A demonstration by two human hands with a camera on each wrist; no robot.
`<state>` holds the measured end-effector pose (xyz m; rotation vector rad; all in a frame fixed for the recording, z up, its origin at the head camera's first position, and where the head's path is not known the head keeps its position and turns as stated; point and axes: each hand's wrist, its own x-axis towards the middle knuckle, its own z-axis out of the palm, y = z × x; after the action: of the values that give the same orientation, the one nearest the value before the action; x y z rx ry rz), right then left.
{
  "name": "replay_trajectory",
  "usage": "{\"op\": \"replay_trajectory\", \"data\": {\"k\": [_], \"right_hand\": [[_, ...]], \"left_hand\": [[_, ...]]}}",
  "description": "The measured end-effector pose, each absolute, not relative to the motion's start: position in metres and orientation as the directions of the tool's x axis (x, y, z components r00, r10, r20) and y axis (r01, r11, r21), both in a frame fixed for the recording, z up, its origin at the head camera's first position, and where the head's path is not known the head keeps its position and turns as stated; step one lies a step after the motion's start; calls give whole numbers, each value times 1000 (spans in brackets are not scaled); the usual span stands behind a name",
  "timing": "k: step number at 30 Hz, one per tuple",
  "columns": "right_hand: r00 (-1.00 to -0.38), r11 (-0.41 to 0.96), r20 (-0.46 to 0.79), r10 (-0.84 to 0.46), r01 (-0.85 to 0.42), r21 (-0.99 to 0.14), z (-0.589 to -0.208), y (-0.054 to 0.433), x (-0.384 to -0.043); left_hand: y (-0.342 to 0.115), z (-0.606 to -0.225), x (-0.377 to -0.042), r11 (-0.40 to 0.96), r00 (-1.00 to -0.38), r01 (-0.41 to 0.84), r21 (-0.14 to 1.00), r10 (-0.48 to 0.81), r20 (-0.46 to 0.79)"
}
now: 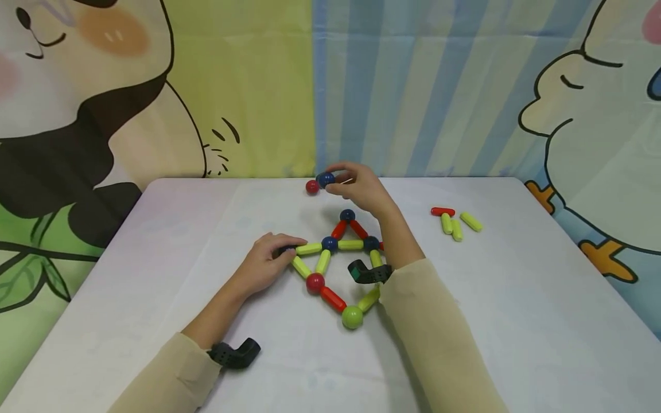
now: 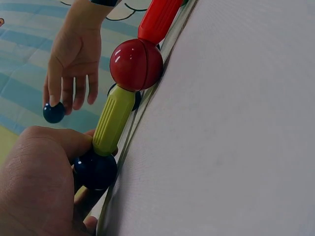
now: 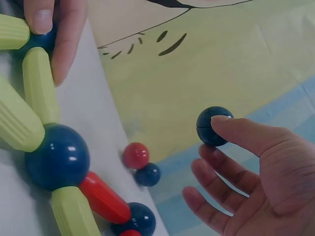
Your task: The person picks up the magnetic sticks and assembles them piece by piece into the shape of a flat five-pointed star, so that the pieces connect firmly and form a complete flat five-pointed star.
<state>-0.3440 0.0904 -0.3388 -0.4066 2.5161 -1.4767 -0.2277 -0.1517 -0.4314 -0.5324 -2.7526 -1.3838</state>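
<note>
"What's the right hand [image 1: 361,186] up to?"

"It's pinching a loose blue ball [image 3: 205,130] between thumb and fingers, held up by the far edge of the table [image 1: 155,287]. Just beneath, on the tabletop, a red ball [image 1: 312,187] sits beside a second blue ball [image 3: 148,174]."

"And the left hand [image 1: 263,264]?"

"Thumb and fingers are gripping the blue corner ball [image 2: 95,172], at the left end of that stick-and-ball frame [image 1: 351,245]. Two yellow-green sticks run from it, one to a blue joint [image 1: 329,244], the other to a red joint [image 1: 315,283]."

"Where does the frame lie?"

"Mid-table, a green ball [image 1: 353,317] at its near point, a blue tip ball [image 1: 348,215] at its far one. The right forearm hides part of its right side."

"Anything off to the right?"

"Three loose yellow-green sticks [image 1: 471,221] and a loose red stick [image 1: 440,211], well apart from the frame."
</note>
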Motion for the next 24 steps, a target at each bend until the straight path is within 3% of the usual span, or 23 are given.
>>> {"op": "replay_trajectory", "data": {"k": [13, 24], "right_hand": [[-939, 470, 22, -343, -192, -862, -331, 123, -317], [-949, 485, -3, -316, -159, -860, -344, 161, -300]], "left_hand": [[-153, -434, -229, 535, -936, 327, 779, 298, 188], [-155, -434, -230, 536, -934, 329, 778, 304, 185]]}}
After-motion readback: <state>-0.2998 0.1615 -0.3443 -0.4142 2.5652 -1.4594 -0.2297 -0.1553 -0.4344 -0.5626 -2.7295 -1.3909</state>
